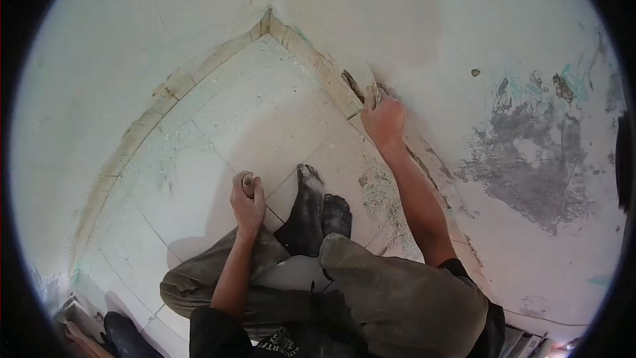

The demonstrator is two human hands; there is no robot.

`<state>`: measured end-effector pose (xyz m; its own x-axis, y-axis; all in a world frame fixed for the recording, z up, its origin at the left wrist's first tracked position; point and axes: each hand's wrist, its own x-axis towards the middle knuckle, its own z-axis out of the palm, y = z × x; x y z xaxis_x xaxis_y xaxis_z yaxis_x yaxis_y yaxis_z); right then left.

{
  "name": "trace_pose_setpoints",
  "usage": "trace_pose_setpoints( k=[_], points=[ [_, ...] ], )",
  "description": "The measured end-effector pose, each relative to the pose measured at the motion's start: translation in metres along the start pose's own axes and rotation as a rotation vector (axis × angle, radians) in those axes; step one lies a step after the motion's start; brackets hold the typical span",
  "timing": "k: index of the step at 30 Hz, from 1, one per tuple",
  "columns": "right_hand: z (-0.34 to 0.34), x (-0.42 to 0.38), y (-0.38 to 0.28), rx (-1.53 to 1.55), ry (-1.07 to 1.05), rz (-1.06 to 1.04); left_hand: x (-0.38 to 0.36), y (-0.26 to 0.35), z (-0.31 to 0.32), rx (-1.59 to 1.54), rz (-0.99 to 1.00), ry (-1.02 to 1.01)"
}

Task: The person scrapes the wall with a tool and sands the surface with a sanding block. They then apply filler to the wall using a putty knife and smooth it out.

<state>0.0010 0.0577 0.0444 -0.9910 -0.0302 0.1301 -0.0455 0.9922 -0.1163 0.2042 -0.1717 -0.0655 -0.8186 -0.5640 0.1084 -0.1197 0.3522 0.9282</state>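
Note:
My left hand (248, 202) is closed around a short rolled tube (248, 183), held upright above the tiled floor (192, 179) in front of my knees. At the wall on the right, my right hand (384, 118) grips a scraper whose thin pale blade (368, 78) lies against the wall just above the skirting strip (339, 95). Beside the blade is a dark, rough gap along the strip's top edge. The handle is mostly hidden by my fingers.
Plaster crumbs (381, 202) lie on the tiles by the right wall. That wall has a grey patch (530, 159). My dark-socked feet (305, 209) are between my hands. Another person's arm (85, 341) and dark-clothed leg (126, 337) show at the lower left.

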Motion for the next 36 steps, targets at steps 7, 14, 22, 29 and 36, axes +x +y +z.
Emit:
trace_pose_setpoints(
  k=[7,14,22,29,36],
  points=[
    [-0.047,-0.093,0.026,0.437,0.434,-0.089,0.005,0.005,-0.006,0.003,0.031,0.098],
    [0.009,-0.039,0.021,-0.041,0.157,0.145,0.005,0.0,-0.003,0.053,0.057,0.119],
    [-0.053,-0.091,0.024,0.504,0.367,0.066,0.007,0.001,-0.005,0.021,0.042,0.125],
    [0.001,-0.019,0.0,-0.012,0.222,0.034,0.005,0.0,-0.008,0.025,0.022,0.098],
    [-0.071,-0.097,0.022,0.367,0.307,0.007,0.008,0.0,-0.007,-0.014,0.028,0.116]
  ],
)
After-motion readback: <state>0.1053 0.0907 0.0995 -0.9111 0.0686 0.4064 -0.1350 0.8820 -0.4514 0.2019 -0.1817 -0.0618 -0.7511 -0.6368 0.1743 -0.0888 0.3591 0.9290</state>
